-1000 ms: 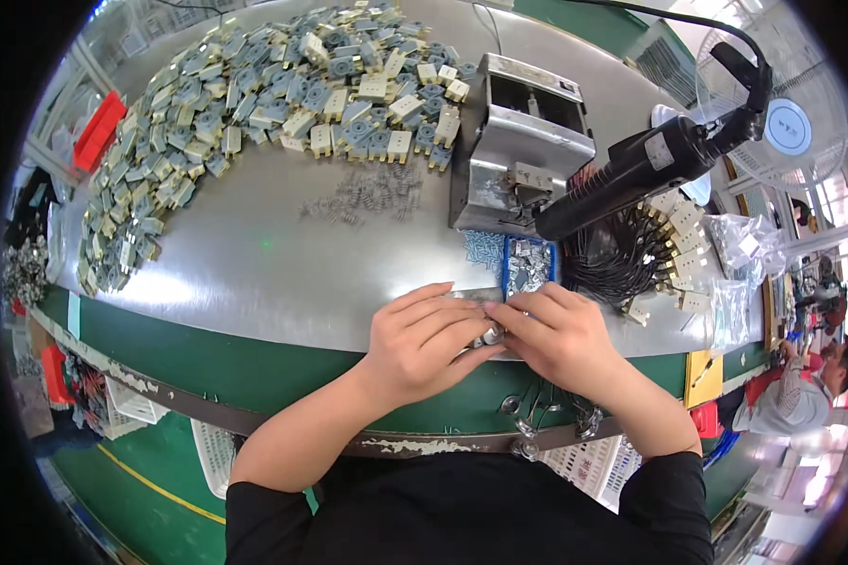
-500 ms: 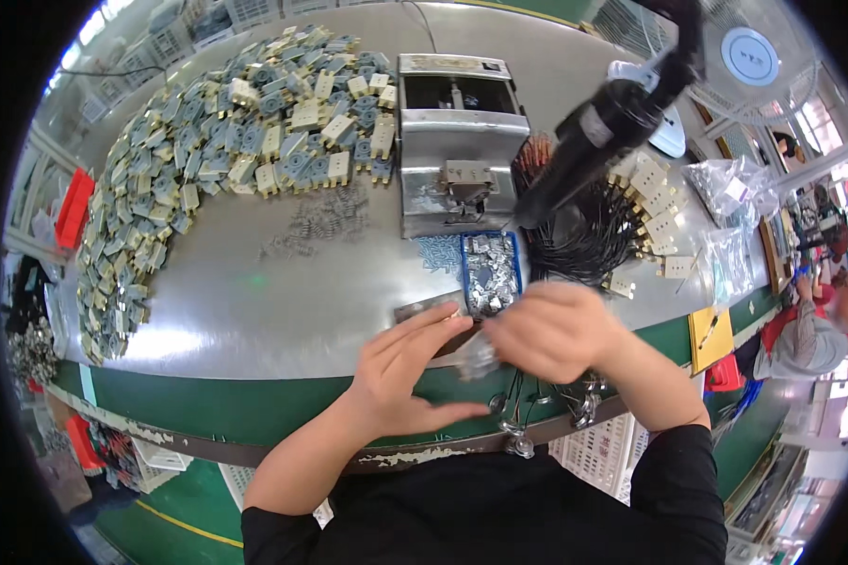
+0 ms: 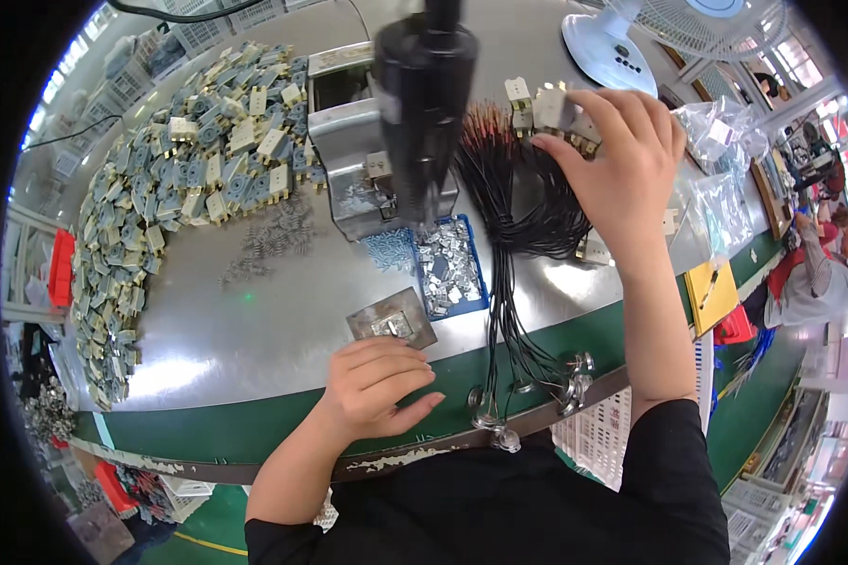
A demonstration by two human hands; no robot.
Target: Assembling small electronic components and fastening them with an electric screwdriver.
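Note:
My right hand (image 3: pixel 627 155) reaches out over the far right of the bench. Its thumb and fingers are closed around a cream-and-grey plastic housing (image 3: pixel 564 112), beside other cream housings (image 3: pixel 518 91). A bundle of black cables (image 3: pixel 501 226) with bare copper-coloured ends runs from there toward the front edge. My left hand (image 3: pixel 379 388) lies near the front edge, fingers loosely bent, thumb apart, holding nothing. Its fingertips are at the edge of a flat metal fixture plate (image 3: pixel 415 318), which bears a small silvery piece. Right of the plate, a blue tray (image 3: pixel 481 285) holds small metal parts.
A black cylindrical tool (image 3: pixel 422 104) hangs in front of a metal machine (image 3: pixel 341 118). Many grey-and-cream housings (image 3: pixel 221 160) are heaped at left, with loose springs (image 3: pixel 271 240) nearby. Blue screws (image 3: pixel 388 250) lie beside the tray. A fan (image 3: pixel 622 56) and yellow notepad (image 3: pixel 711 292) are at right.
My right hand has moved from beside my left hand to the housings at far right. My left hand has drawn back slightly, uncovering the fixture plate. The view has shifted.

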